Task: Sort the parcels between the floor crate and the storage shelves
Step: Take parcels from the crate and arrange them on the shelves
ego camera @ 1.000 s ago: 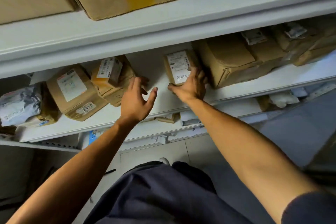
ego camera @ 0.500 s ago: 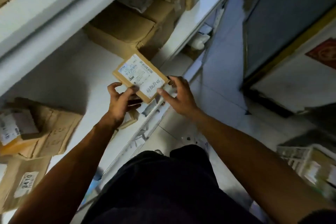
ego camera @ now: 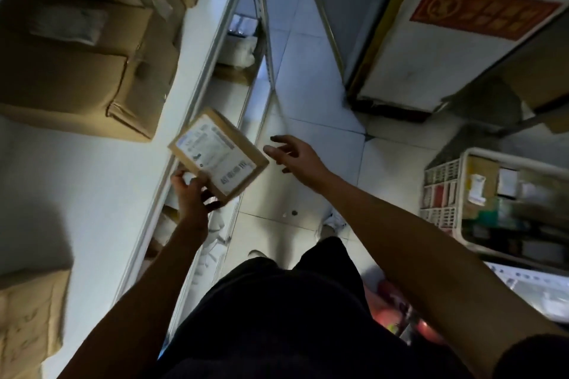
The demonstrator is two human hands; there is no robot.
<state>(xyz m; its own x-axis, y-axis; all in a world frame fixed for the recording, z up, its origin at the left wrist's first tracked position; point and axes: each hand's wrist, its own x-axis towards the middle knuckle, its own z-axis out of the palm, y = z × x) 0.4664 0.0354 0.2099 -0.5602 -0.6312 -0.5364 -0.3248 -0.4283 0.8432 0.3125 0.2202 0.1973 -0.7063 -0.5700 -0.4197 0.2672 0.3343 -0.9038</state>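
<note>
A small flat cardboard parcel (ego camera: 217, 152) with a white shipping label hangs just past the front edge of the white storage shelf (ego camera: 92, 188). My left hand (ego camera: 192, 191) grips its near corner from below. Just right of the parcel, my right hand (ego camera: 292, 155) floats over the tiled floor with its fingers spread, touching nothing. The white floor crate (ego camera: 443, 191) stands at the right, with several parcels inside.
Large brown boxes (ego camera: 83, 71) fill the shelf's far left, and another box (ego camera: 27, 317) sits at its near left. Lower shelf levels hold white packets (ego camera: 240, 49). A white door with a red sign (ego camera: 480, 11) stands across the aisle. My feet are on the tiles.
I took the labelled parcel off the shelf with both hands. Since then my right hand has let go and moved right, and my view has swung right toward the floor and crate.
</note>
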